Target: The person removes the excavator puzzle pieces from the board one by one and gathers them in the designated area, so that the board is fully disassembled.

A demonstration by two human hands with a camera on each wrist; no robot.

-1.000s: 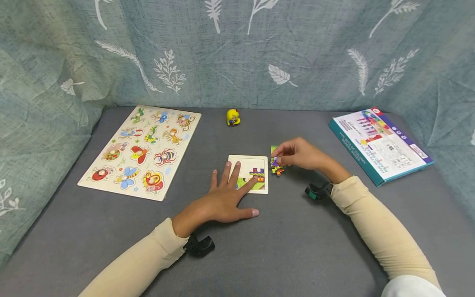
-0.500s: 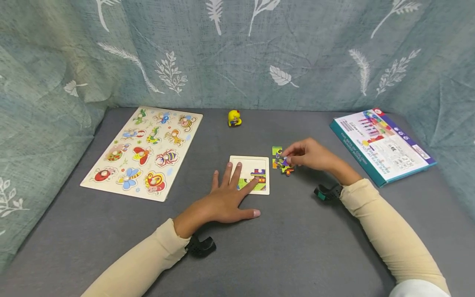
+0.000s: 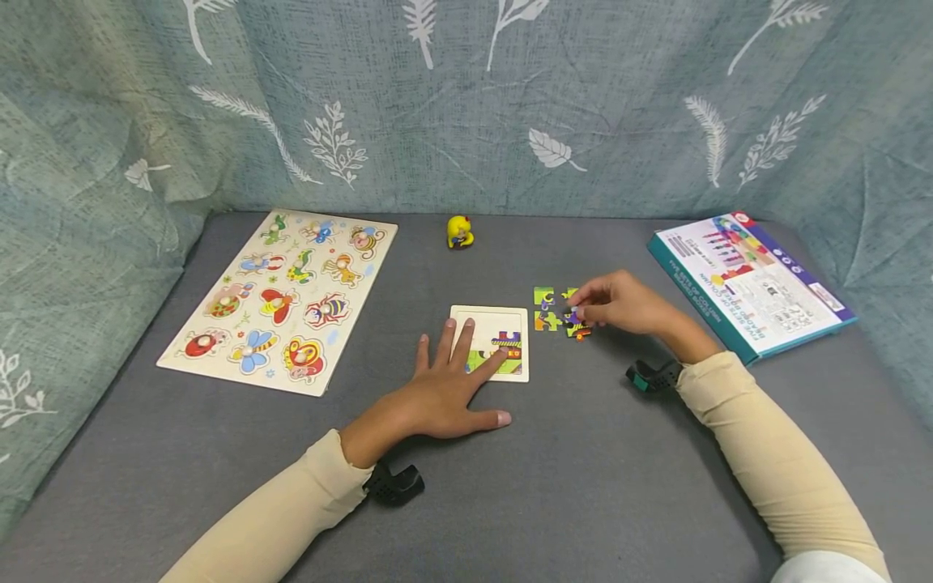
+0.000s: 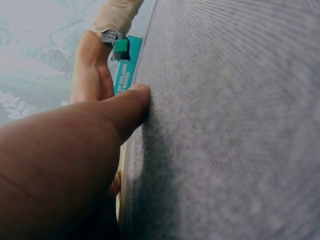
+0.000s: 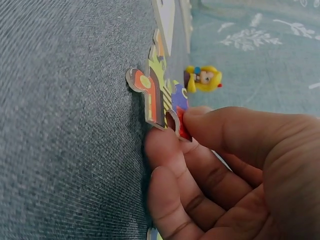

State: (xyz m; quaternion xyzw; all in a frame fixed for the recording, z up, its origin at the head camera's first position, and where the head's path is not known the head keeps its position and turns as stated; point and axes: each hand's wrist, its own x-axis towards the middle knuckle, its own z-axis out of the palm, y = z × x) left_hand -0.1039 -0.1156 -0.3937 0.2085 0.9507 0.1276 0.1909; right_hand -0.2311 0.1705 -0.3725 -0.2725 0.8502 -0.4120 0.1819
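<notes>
Where the tray (image 3: 486, 327) lies, left fingers (image 3: 462, 345) rest splayed; right fingers (image 5: 167, 151) pinch a puzzle piece (image 5: 156, 102).

One left hand (image 3: 440, 397) and one right hand (image 3: 619, 304), two in all. Two beige sleeves (image 3: 277, 506) and two black wrist cameras (image 3: 394, 486), one of each per arm. One small puzzle tray (image 3: 490, 324) beneath the left hand's fingers. At least three loose puzzle pieces (image 3: 547, 321) at the right hand, counting one it pinches; its fingers hide the exact number. One large board (image 3: 175, 356) to the left of the left hand, bearing twelve bug pictures (image 3: 327, 308). One toy figure (image 3: 459, 232) beyond both hands. One box (image 3: 773, 287) to the right of the right hand.
</notes>
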